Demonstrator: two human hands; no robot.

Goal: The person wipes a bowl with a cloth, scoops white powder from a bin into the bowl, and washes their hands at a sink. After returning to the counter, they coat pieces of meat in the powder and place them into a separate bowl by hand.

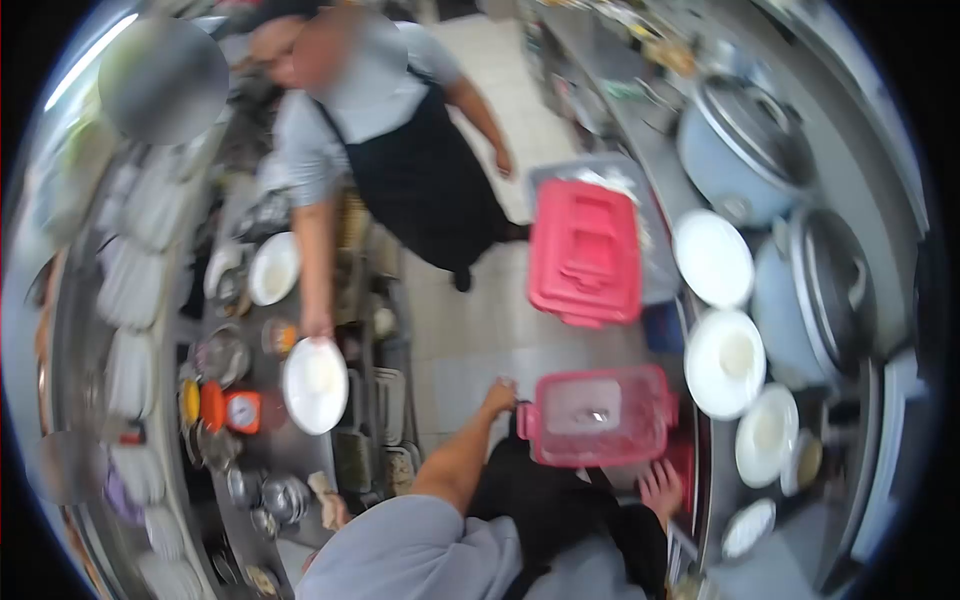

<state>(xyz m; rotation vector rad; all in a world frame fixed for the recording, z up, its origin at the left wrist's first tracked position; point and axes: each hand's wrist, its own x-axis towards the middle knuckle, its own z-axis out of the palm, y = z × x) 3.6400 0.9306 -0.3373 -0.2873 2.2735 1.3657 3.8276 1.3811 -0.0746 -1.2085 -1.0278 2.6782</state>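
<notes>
A pink-rimmed clear plastic tub (545, 447) is in front of my apron, with a handle at each end. My left hand (499, 396) is out just beyond its left handle, the fingers smeared by motion. Below the tub's right corner, my right hand (661, 489) has its fingers spread and holds nothing. Farther ahead, a bright pink lid (585, 250) covers another tub, with a grey bin (655, 255) under and behind it.
A co-worker in a dark apron (420, 165) stands ahead on the left, one hand at a white plate (315, 385). An orange scale (242, 411) sits on the left counter. White plates (713, 258) and large lidded pots (745, 150) line the right counter.
</notes>
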